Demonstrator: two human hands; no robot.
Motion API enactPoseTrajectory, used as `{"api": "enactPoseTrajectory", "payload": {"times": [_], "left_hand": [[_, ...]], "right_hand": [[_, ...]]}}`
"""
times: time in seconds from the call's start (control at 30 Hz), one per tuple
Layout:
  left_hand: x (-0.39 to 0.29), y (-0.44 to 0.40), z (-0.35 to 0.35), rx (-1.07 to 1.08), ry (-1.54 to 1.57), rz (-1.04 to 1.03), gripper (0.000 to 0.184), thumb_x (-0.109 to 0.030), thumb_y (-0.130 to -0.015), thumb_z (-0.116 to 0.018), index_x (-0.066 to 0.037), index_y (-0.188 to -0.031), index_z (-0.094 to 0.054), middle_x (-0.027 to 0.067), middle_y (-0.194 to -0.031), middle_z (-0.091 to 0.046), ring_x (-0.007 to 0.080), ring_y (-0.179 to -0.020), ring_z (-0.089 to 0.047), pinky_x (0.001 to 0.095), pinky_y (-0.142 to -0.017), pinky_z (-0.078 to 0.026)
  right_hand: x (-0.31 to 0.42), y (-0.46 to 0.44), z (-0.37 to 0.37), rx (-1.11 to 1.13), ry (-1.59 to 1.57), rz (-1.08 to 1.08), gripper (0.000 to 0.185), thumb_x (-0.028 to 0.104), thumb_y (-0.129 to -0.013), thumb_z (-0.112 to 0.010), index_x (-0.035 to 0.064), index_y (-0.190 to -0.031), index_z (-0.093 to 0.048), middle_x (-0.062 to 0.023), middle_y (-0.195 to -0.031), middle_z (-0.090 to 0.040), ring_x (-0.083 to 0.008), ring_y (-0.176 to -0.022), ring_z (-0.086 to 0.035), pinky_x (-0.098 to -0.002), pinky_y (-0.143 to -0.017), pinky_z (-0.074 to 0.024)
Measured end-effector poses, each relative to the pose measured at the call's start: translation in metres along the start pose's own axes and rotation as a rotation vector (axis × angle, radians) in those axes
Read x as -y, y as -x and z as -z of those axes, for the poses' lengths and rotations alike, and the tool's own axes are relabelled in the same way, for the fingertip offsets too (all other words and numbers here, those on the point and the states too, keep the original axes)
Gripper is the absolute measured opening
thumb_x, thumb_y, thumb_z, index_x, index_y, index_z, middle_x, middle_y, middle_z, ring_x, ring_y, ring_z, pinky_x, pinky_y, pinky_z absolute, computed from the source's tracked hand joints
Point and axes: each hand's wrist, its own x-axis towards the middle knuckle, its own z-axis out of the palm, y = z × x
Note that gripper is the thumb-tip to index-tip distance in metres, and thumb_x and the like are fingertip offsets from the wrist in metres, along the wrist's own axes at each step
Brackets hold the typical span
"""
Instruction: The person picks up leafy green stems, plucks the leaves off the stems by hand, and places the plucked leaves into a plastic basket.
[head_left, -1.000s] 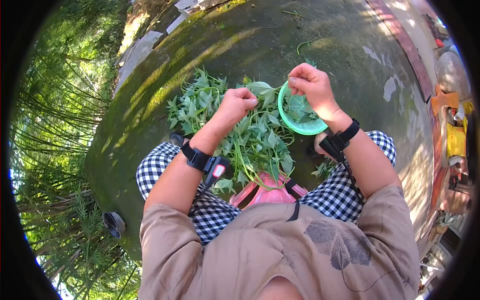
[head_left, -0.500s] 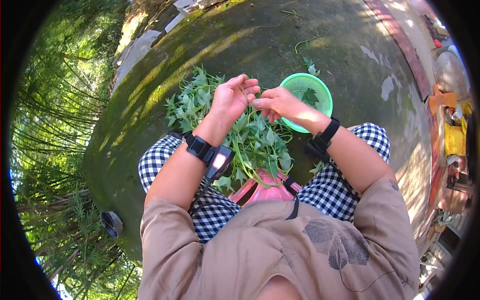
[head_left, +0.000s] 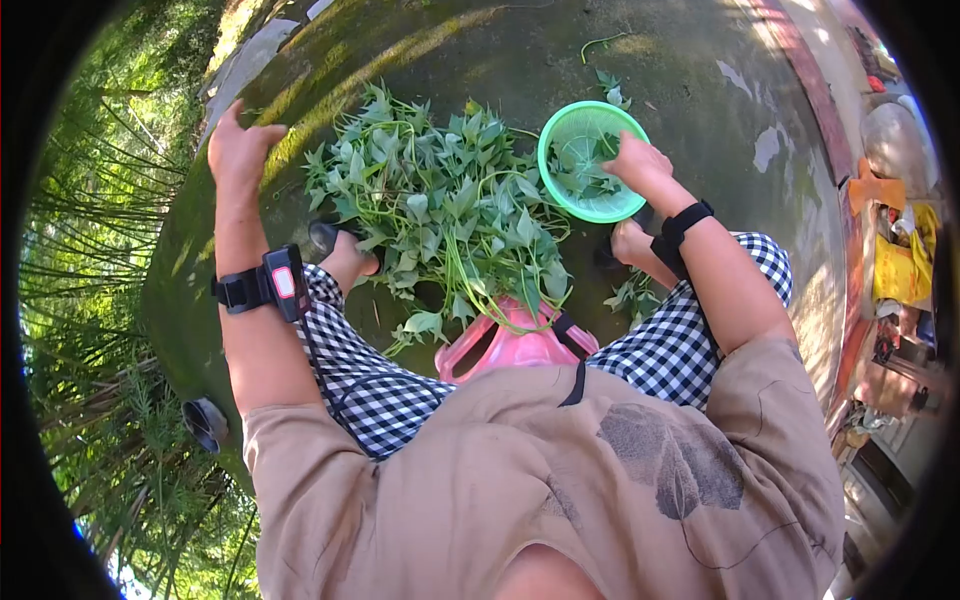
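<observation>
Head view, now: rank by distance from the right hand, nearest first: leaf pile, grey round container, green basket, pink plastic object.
From the right hand:
1. green basket, right at the fingers
2. leaf pile, left of the basket
3. pink plastic object, between the legs
4. grey round container, far left

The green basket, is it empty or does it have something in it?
Partly filled: leaves lie inside the green basket, with bare mesh showing above them.
</observation>
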Motion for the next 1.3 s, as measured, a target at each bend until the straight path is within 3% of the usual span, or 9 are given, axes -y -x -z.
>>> {"api": "enactPoseTrajectory", "payload": {"times": [0.03, 0.17, 0.27, 0.37, 0.53, 0.67, 0.87, 0.97, 1.3], "left_hand": [[0.024, 0.006, 0.001, -0.032, -0.203, 0.076, 0.053, -0.03, -0.071, -0.077, -0.001, -0.114, -0.066, 0.0187, -0.107, -0.069, 0.0339, -0.098, -0.065, 0.0405, -0.092, -0.048], [0.024, 0.035, 0.033, 0.167, -0.528, 0.499, 0.047, -0.04, -0.073, -0.07, -0.007, -0.107, -0.072, 0.0182, -0.111, -0.068, 0.0362, -0.102, -0.064, 0.0417, -0.093, -0.048], [0.097, 0.026, 0.011, 0.341, -0.743, 0.013, 0.035, -0.033, -0.077, -0.063, -0.008, -0.1, -0.074, 0.0184, -0.104, -0.069, 0.0381, -0.101, -0.063, 0.0452, -0.089, -0.049], [0.048, 0.036, 0.01, -0.016, -0.337, 0.046, 0.045, -0.013, -0.076, -0.054, -0.018, -0.119, -0.066, 0.0185, -0.107, -0.064, 0.0368, -0.1, -0.062, 0.0455, -0.088, -0.05], [-0.015, 0.035, -0.007, 0.13, -0.247, -0.118, 0.047, -0.033, -0.073, -0.072, -0.021, -0.118, -0.067, 0.0143, -0.112, -0.063, 0.0358, -0.105, -0.059, 0.0468, -0.088, -0.05], [-0.044, 0.025, -0.016, 0.42, 0.388, 0.061, 0.035, -0.024, -0.073, -0.073, -0.001, -0.101, -0.071, 0.0113, -0.077, -0.068, 0.021, -0.071, -0.066, 0.0343, -0.069, -0.052], [-0.076, 0.036, -0.028, 0.319, 0.564, -0.035, 0.03, -0.013, -0.07, -0.076, 0.003, -0.095, -0.071, 0.0113, -0.08, -0.07, 0.0175, -0.07, -0.066, 0.031, -0.066, -0.052], [-0.09, 0.041, -0.027, 0.441, 0.529, -0.044, 0.029, -0.013, -0.076, -0.074, 0.003, -0.1, -0.069, 0.0084, -0.085, -0.069, 0.0139, -0.078, -0.063, 0.0282, -0.072, -0.05], [-0.116, 0.047, -0.048, 0.366, 0.675, -0.146, 0.02, -0.014, -0.071, -0.073, -0.001, -0.086, -0.072, 0.0143, -0.079, -0.07, 0.0239, -0.072, -0.067, 0.0347, -0.069, -0.052]], "right_hand": [[-0.002, 0.008, -0.01, -0.155, 0.231, 0.049, 0.034, 0.024, -0.082, -0.07, 0.0056, -0.11, -0.064, -0.0147, -0.092, -0.068, -0.0312, -0.076, -0.067, -0.0437, -0.067, -0.0531], [0.023, 0.043, -0.046, 0.393, 0.17, 0.575, 0.044, 0.027, -0.078, -0.07, 0.0151, -0.12, -0.063, -0.0133, -0.107, -0.068, -0.0341, -0.096, -0.064, -0.0444, -0.08, -0.0514], [0.063, 0.099, -0.066, 0.799, 0.114, 0.909, 0.044, 0.032, -0.08, -0.066, 0.0186, -0.122, -0.064, -0.0143, -0.105, -0.068, -0.0334, -0.1, -0.064, -0.0437, -0.083, -0.0508], [0.078, 0.134, -0.075, 0.898, 0.167, 1.1, 0.042, 0.036, -0.084, -0.061, 0.02, -0.123, -0.064, -0.0129, -0.106, -0.068, -0.0326, -0.1, -0.064, -0.0437, -0.084, -0.0505], [0.071, 0.133, -0.118, 0.96, 0.456, 1.197, 0.037, 0.038, -0.086, -0.058, 0.021, -0.118, -0.066, -0.0108, -0.106, -0.069, -0.0309, -0.099, -0.064, -0.0438, -0.084, -0.0506], [0.104, 0.104, -0.076, 0.775, 0.101, 1.012, 0.031, 0.028, -0.081, -0.064, 0.0142, -0.109, -0.068, -0.0121, -0.101, -0.069, -0.0306, -0.097, -0.065, -0.0428, -0.083, -0.0504], [0.109, 0.028, 0.031, 0.054, -0.608, 0.431, 0.049, 0.008, -0.081, -0.064, 0.002, -0.128, -0.053, -0.0109, -0.079, -0.061, -0.0207, -0.075, -0.061, -0.0349, -0.069, -0.0506], [0.104, 0.018, 0.071, 0.227, -1.138, 0.143, 0.035, 0.004, -0.089, -0.058, -0.006, -0.122, -0.055, -0.0028, -0.074, -0.056, -0.0168, -0.072, -0.06, -0.0272, -0.056, -0.0481], [0.096, 0.016, 0.106, 0.461, -1.789, 0.308, 0.026, 0.008, -0.098, -0.049, -0.0047, -0.119, -0.056, -0.0025, -0.07, -0.049, -0.0155, -0.063, -0.049, -0.031, -0.062, -0.0444]]}}
